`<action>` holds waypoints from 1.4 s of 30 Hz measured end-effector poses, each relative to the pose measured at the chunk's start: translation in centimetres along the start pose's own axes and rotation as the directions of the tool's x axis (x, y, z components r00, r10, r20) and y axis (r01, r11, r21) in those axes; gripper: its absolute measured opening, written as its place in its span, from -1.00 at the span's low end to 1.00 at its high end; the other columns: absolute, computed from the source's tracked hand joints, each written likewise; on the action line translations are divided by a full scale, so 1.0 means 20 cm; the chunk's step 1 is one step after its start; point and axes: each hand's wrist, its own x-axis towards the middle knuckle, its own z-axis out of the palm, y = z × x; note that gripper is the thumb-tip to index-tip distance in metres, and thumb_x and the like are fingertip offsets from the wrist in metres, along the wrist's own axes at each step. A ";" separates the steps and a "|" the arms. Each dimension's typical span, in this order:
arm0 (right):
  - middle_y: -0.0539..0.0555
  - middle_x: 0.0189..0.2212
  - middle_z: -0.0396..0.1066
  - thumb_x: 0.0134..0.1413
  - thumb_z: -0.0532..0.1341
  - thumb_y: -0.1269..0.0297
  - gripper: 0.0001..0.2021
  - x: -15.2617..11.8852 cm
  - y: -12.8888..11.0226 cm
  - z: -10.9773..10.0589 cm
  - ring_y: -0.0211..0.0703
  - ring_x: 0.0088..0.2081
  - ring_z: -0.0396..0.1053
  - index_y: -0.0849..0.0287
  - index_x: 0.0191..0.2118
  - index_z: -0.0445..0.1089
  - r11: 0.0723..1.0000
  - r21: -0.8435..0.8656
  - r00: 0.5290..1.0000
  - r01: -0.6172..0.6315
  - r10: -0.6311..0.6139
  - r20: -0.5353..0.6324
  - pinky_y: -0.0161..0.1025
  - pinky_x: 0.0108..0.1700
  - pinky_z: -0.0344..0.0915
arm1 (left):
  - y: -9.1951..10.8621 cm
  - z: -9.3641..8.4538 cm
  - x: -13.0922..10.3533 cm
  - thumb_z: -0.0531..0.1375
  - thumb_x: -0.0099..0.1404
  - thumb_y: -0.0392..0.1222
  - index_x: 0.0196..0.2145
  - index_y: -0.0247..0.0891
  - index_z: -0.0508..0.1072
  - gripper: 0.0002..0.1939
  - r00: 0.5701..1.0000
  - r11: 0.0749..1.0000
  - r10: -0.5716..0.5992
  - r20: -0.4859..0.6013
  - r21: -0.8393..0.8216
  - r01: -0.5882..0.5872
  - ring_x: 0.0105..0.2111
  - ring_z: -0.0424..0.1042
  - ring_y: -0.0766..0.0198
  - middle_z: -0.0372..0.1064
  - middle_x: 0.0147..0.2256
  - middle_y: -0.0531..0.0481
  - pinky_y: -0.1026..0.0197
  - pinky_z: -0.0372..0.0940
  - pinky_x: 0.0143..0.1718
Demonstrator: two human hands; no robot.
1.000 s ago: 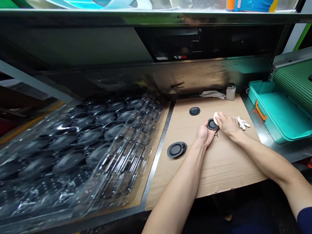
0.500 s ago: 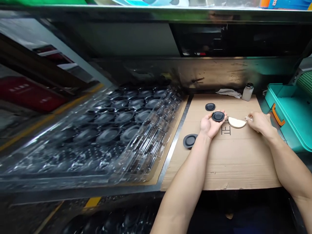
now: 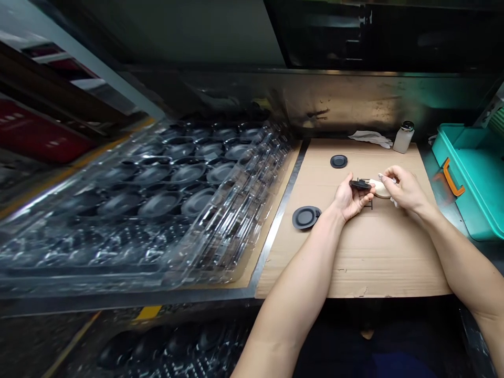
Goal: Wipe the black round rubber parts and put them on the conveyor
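Observation:
My left hand [image 3: 352, 201] grips a small black round part [image 3: 361, 184], now tilted nearly edge-on above the cardboard sheet [image 3: 386, 252]. Close to its right, my right hand [image 3: 403, 188] pinches a small white cloth [image 3: 381, 176]. Between the hands lies a pale half-round pad [image 3: 378, 189], partly covered by my right fingers. A small black disc [image 3: 338, 161] rests on the cardboard beyond my left hand. One larger black disc [image 3: 306, 217] lies beside my left forearm.
Clear plastic trays [image 3: 236, 210] holding several black round parts stand at the left. A white glove or cloth [image 3: 370, 138] and a glass bottle [image 3: 403, 137] are at the back. A teal bin [image 3: 468, 184] with an orange handle is at the right.
My left hand has tilted the black part from facing up to nearly edge-on. My right hand has moved left, bringing the white cloth close to it. The view has shifted slightly.

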 end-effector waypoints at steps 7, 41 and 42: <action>0.10 -0.26 0.58 0.27 0.13 0.20 -0.76 -0.02 0.00 0.05 -0.12 -0.23 0.45 0.16 -0.24 0.53 0.987 -0.099 0.989 0.125 -0.115 0.098 -0.25 -0.12 0.25 | -0.07 0.01 0.01 -0.20 0.53 0.30 -0.27 -0.39 0.53 -0.24 0.991 0.965 0.037 0.131 0.253 -0.069 -0.64 0.47 0.24 0.49 -0.53 -0.19 0.32 0.33 -0.65; -0.03 -0.67 0.32 0.01 0.39 0.32 -0.76 1.06 0.31 -0.59 -0.31 -0.65 0.19 0.27 -0.17 0.65 0.789 -0.461 0.897 -0.405 0.441 -0.033 -0.33 -0.60 0.12 | -0.09 -0.03 0.09 0.04 0.40 0.41 -0.18 -0.39 0.46 -0.31 0.967 0.963 0.189 0.173 0.160 -0.217 -0.57 0.48 0.24 0.50 -0.47 -0.20 0.28 0.32 -0.54; -0.04 -0.68 0.31 0.00 0.40 0.31 -0.76 1.06 0.32 -0.59 -0.31 -0.66 0.18 0.27 -0.17 0.65 0.795 -0.453 0.898 -0.404 0.438 -0.033 -0.32 -0.61 0.11 | -0.09 -0.03 0.09 0.03 0.41 0.41 -0.19 -0.38 0.46 -0.31 0.967 0.964 0.183 0.178 0.158 -0.212 -0.57 0.47 0.24 0.50 -0.47 -0.20 0.28 0.32 -0.54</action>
